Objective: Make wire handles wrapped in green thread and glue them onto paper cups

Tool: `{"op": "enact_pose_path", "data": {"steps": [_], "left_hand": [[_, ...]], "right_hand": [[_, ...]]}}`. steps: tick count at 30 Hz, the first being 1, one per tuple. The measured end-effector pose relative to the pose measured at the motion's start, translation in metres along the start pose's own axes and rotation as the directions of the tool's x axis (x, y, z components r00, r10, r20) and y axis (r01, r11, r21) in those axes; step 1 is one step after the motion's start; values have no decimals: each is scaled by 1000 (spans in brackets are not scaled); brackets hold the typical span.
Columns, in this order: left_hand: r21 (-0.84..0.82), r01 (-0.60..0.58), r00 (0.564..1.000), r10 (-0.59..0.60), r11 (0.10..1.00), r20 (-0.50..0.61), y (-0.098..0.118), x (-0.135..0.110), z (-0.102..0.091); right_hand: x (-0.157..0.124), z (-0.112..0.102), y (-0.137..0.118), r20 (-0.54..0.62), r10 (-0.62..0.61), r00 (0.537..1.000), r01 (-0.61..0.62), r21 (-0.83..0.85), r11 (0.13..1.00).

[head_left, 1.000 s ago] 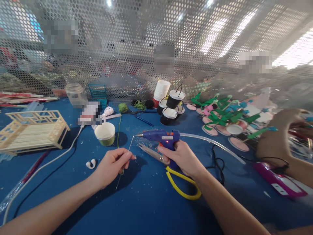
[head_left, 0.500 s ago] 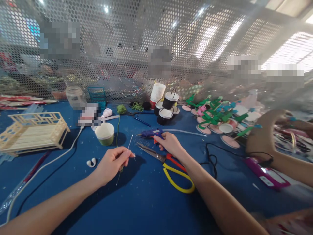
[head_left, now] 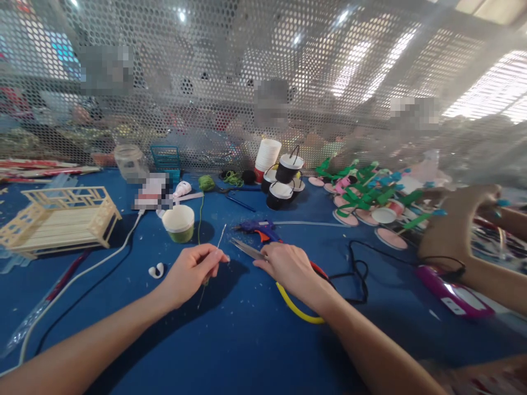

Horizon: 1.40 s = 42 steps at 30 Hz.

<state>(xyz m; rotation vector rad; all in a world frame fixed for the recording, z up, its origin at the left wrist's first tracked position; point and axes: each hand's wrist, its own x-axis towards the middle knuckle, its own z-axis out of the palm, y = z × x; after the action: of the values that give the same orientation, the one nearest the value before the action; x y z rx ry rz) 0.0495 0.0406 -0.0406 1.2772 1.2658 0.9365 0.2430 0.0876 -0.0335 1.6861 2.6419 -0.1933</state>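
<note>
My left hand (head_left: 198, 270) pinches a thin whitish twisted strand (head_left: 223, 235) that sticks up past the fingertips. A strand end also hangs below this hand. Green yarn (head_left: 200, 219) runs from a green yarn ball (head_left: 206, 182) down toward it, beside a paper cup (head_left: 180, 224) with a green lower part. My right hand (head_left: 288, 269) is closed over the middle of the scissors (head_left: 249, 249), hiding their pivot and part of the red and yellow handles. Just beyond it lies a blue glue gun (head_left: 253, 225) with an orange trigger and a clear glue stick.
A small wooden bench model (head_left: 66, 222) and a white cable (head_left: 94, 263) are at left, near a white earphone case piece (head_left: 156, 270). Black-and-white cups (head_left: 280, 195) stand at the back. Green-leaved crafts (head_left: 362, 197), a purple power strip (head_left: 453, 291) and another person's arm (head_left: 444, 236) are right.
My right hand has left the glue gun and moved down and nearer onto the scissors. My left hand keeps its pinch on the strand. The view has shifted slightly.
</note>
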Motion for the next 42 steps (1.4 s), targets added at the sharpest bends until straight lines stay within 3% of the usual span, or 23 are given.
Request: {"op": "enact_pose_path", "data": {"steps": [3, 5, 8, 10, 14, 16, 22, 28, 31, 33, 36, 39, 41, 42], "left_hand": [[-81, 10, 1000, -9, 997, 13, 2, -1, 2], [-159, 45, 998, -39, 986, 42, 5, -2, 5], [-264, 98, 992, -72, 960, 107, 9, -5, 10], [-294, 119, 987, -81, 948, 137, 9, -8, 13], [-281, 133, 980, -84, 950, 179, 7, -11, 16], [-291, 135, 979, -83, 947, 184, 7, -10, 16], [-499, 183, 983, -167, 847, 76, 15, -4, 12], [-517, 147, 987, -158, 843, 23, 18, -2, 12], [-565, 116, 978, -193, 817, -78, 16, -1, 16], [-557, 161, 967, -242, 815, -75, 14, -1, 18], [-413, 149, 986, -167, 899, -7, 9, 1, 17], [-142, -52, 995, 63, 988, 72, 6, 1, 8], [192, -192, 969, 154, 962, 193, 6, -1, 0], [380, -270, 945, 167, 884, 282, 7, -2, -4]], "right_hand": [[-4, -2, -4, 1, -37, 999, 37, 92, 995], [-5, -7, -9, -62, -86, 994, 101, 316, 944], [-4, -13, -18, -177, -148, 973, 231, 698, 678], [-2, -13, -26, -143, -151, 978, 199, 863, 464], [0, -5, -40, -28, -136, 990, 44, 992, 119], [0, -4, -42, -35, -104, 994, 39, 998, 38], [-3, -14, -28, -154, 83, 985, 145, 984, 101], [-6, -6, -31, -10, 35, 999, 10, 1000, -8], [-7, 2, -39, 31, 9, 999, -32, 999, 32], [-8, 5, -42, 37, 2, 999, -37, 995, 90], [-9, 6, -42, 34, -5, 999, -33, 996, 83], [-9, 3, -38, 50, 5, 999, -50, 999, 15], [-9, 1, -35, 65, 9, 998, -65, 998, -16], [-9, 1, -35, 73, 13, 997, -73, 997, -31]]}}
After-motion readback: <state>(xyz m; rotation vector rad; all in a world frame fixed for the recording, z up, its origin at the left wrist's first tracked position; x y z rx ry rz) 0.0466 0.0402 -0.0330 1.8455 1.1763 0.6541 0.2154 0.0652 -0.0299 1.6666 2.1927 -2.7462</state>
